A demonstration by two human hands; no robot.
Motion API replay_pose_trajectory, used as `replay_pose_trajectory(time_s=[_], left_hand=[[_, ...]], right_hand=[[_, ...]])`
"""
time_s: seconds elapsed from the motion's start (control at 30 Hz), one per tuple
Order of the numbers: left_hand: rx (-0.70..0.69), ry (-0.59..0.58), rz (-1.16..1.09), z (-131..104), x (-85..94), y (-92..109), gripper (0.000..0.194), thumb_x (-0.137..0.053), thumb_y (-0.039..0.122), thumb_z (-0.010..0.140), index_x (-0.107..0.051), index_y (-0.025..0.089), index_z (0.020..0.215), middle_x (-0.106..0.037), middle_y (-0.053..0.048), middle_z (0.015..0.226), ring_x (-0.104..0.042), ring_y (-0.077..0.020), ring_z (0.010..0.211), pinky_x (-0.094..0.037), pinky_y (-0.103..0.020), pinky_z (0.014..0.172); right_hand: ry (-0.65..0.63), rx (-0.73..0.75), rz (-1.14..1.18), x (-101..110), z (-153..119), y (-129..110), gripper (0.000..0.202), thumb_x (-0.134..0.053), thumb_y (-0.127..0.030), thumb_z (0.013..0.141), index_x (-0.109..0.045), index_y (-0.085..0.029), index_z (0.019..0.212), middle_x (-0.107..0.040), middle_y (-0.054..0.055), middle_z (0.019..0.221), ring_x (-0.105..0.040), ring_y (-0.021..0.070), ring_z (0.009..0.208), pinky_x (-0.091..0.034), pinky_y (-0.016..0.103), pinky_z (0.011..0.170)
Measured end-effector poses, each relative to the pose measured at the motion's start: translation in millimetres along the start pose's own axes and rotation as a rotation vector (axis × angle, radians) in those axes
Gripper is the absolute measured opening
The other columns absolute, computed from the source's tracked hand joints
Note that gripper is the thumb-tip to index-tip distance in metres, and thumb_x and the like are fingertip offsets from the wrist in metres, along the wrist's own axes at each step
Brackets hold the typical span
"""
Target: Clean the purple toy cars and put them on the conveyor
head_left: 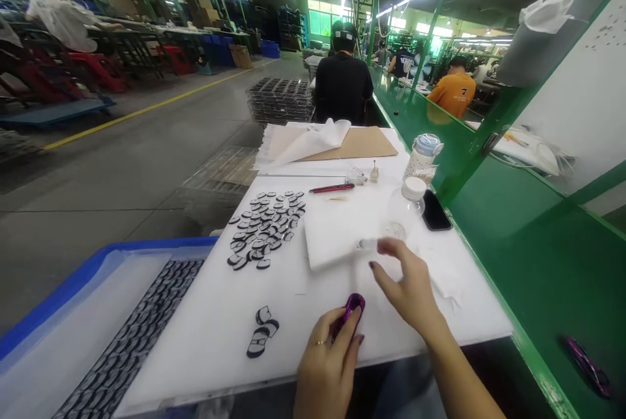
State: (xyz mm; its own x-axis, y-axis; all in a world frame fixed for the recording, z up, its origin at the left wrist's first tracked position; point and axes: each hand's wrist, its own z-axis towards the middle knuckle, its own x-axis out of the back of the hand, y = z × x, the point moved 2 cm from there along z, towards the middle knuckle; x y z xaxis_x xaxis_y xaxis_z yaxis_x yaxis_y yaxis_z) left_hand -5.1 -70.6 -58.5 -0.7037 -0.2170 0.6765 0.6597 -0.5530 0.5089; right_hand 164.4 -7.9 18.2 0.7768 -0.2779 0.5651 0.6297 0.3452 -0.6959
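My left hand (pixel 328 357) is closed around a glossy purple oval part (pixel 354 308) near the table's front edge. To its right, my right hand (pixel 411 285) reaches over the table with thumb and index finger apart. The index fingertip is at the end of a small translucent tube (pixel 366 244), and I cannot tell whether it touches. That tube lies at the right side of a white pad (pixel 330 243). Left of my left hand lie a few dark-edged curved pieces (pixel 264 329). Many similar pieces (pixel 267 227) are spread farther back.
A clear jar with a white lid (pixel 414 189), a patterned bottle (pixel 423 153) and a phone (pixel 435 210) stand at the right. A red pen (pixel 331 189) lies behind the pad. A blue-rimmed tray (pixel 105 253) adjoins the left side. Another purple part (pixel 587 365) rests on the green conveyor (pixel 542 275).
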Motion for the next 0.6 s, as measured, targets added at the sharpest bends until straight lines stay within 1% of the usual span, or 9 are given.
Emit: replay_pose_trajectory(time_s=[0.03, 0.1, 0.17, 0.23, 0.33, 0.4, 0.47, 0.53, 0.6], left_hand=[[-0.002, -0.008, 0.011, -4, 0.0, 3, 0.046, -0.061, 0.02, 0.092, -0.056, 0.026, 0.137, -0.065, -0.011, 0.118, -0.07, -0.0225, 0.098, -0.062, -0.033, 0.084], [-0.03, -0.082, -0.001, -7, 2.6, 10, 0.057, -0.071, 0.026, 0.084, -0.054, 0.023, 0.139, -0.062, -0.015, 0.124, -0.07, -0.0264, 0.099, -0.064, -0.036, 0.081], [-0.06, -0.207, -0.036, -2, 8.5, 14, 0.069, -0.077, 0.022, 0.076, -0.053, 0.021, 0.14, -0.059, -0.018, 0.133, -0.068, -0.0306, 0.105, -0.064, -0.04, 0.082], [-0.102, -0.314, -0.063, 8, 15.9, 14, 0.073, -0.077, 0.014, 0.07, -0.053, 0.021, 0.139, -0.057, -0.016, 0.139, -0.063, -0.0343, 0.118, -0.063, -0.046, 0.089], [-0.174, -0.407, -0.122, 24, 22.7, 8, 0.072, -0.072, 0.006, 0.07, -0.053, 0.022, 0.138, -0.057, -0.011, 0.143, -0.051, -0.0331, 0.134, -0.056, -0.05, 0.102], [-0.185, -0.422, -0.19, 31, 23.2, 5, 0.067, -0.071, 0.006, 0.073, -0.055, 0.022, 0.135, -0.061, -0.009, 0.139, -0.053, -0.0293, 0.133, -0.055, -0.047, 0.104], [-0.137, -0.397, -0.26, 36, 21.9, 5, 0.06, -0.072, 0.009, 0.073, -0.058, 0.021, 0.13, -0.066, -0.008, 0.132, -0.058, -0.0273, 0.127, -0.056, -0.046, 0.103], [-0.051, -0.335, -0.323, 38, 20.3, 7, 0.054, -0.073, 0.011, 0.07, -0.062, 0.019, 0.123, -0.07, -0.009, 0.124, -0.063, -0.0278, 0.12, -0.056, -0.046, 0.101], [0.031, -0.268, -0.38, 39, 19.2, 10, 0.049, -0.072, 0.012, 0.066, -0.065, 0.017, 0.114, -0.072, -0.01, 0.118, -0.066, -0.0284, 0.114, -0.057, -0.046, 0.1]], right_hand=[[-0.003, -0.02, 0.022, -2, 7, 0, 0.036, -0.062, -0.027, 0.089, -0.056, -0.02, 0.124, -0.068, 0.011, 0.115, -0.067, 0.0245, 0.103, -0.056, 0.041, 0.089], [-0.141, -0.026, 0.071, -7, 19, -5, 0.035, -0.061, -0.024, 0.09, -0.058, -0.021, 0.125, -0.068, 0.008, 0.118, -0.067, 0.0234, 0.105, -0.054, 0.041, 0.093], [-0.282, -0.056, 0.091, -10, 29, -10, 0.021, -0.055, -0.017, 0.092, -0.063, -0.023, 0.11, -0.072, 0.003, 0.106, -0.068, 0.0213, 0.098, -0.053, 0.039, 0.091], [-0.371, -0.082, 0.127, -7, 34, -15, 0.017, -0.051, -0.012, 0.093, -0.063, -0.024, 0.097, -0.071, 0.0, 0.095, -0.068, 0.0213, 0.099, -0.052, 0.038, 0.092], [-0.478, -0.061, 0.302, 4, 30, -20, 0.012, -0.052, -0.02, 0.097, -0.058, -0.023, 0.087, -0.069, 0.002, 0.095, -0.057, 0.0246, 0.124, -0.047, 0.038, 0.099], [-0.439, -0.047, 0.431, 13, 19, -17, 0.015, -0.049, -0.028, 0.1, -0.059, -0.022, 0.089, -0.068, 0.004, 0.102, -0.054, 0.0239, 0.127, -0.045, 0.037, 0.101], [-0.275, -0.054, 0.536, 20, 6, -7, 0.014, -0.049, -0.03, 0.101, -0.061, -0.023, 0.098, -0.066, 0.004, 0.1, -0.062, 0.0202, 0.107, -0.049, 0.034, 0.092], [-0.121, -0.11, 0.565, 23, -10, 7, 0.015, -0.052, -0.035, 0.099, -0.061, -0.024, 0.103, -0.061, 0.001, 0.089, -0.059, 0.016, 0.079, -0.05, 0.029, 0.074], [-0.104, -0.2, 0.503, 20, -22, 18, 0.022, -0.057, -0.044, 0.096, -0.061, -0.022, 0.095, -0.055, 0.0, 0.08, -0.052, 0.0149, 0.069, -0.045, 0.028, 0.063]])
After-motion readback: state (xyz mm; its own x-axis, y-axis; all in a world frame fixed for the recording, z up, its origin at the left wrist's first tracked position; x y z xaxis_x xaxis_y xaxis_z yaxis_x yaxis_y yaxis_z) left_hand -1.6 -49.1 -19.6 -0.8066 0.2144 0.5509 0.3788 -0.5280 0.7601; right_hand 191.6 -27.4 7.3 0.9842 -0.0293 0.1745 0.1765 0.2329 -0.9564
